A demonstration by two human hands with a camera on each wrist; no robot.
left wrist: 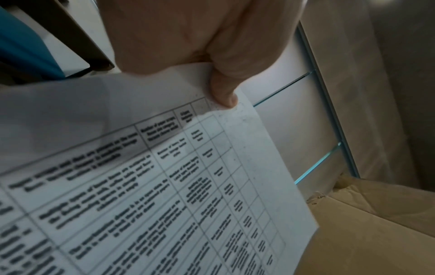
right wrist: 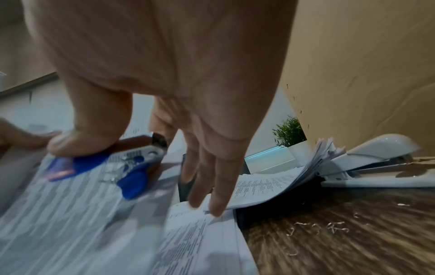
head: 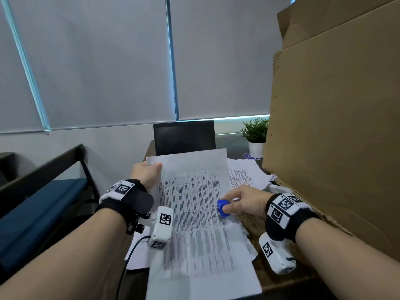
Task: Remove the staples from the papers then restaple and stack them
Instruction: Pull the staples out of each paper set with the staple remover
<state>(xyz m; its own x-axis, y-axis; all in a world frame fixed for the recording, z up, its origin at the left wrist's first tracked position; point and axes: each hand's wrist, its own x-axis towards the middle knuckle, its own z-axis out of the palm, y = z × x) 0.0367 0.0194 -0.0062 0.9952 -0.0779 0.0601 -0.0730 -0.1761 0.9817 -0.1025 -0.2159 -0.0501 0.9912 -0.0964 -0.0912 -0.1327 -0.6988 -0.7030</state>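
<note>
Blue staple remover [head: 223, 208] pinched in right hand [head: 245, 201] fingers; left hand [head: 145, 172] fingers clamp sheet corner [left wrist: 226, 111]. Pulled staples [right wrist: 317, 229] litter worktop [right wrist: 353, 241], so mid-removal. Stapler [right wrist: 376, 163] idle; restapling, stacking left.

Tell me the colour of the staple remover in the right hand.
Blue with a metal body: the staple remover shows best in the right wrist view, pinched by the right hand.

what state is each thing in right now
top sheet: far corner lifted, pinched by left hand
blue staple remover: pinched in right hand, over the sheet
white stapler: lying on desk, untouched
paper stack: beside stapler, edges curled up
pulled staples: loose on desk
laptop: open, screen dark
</note>
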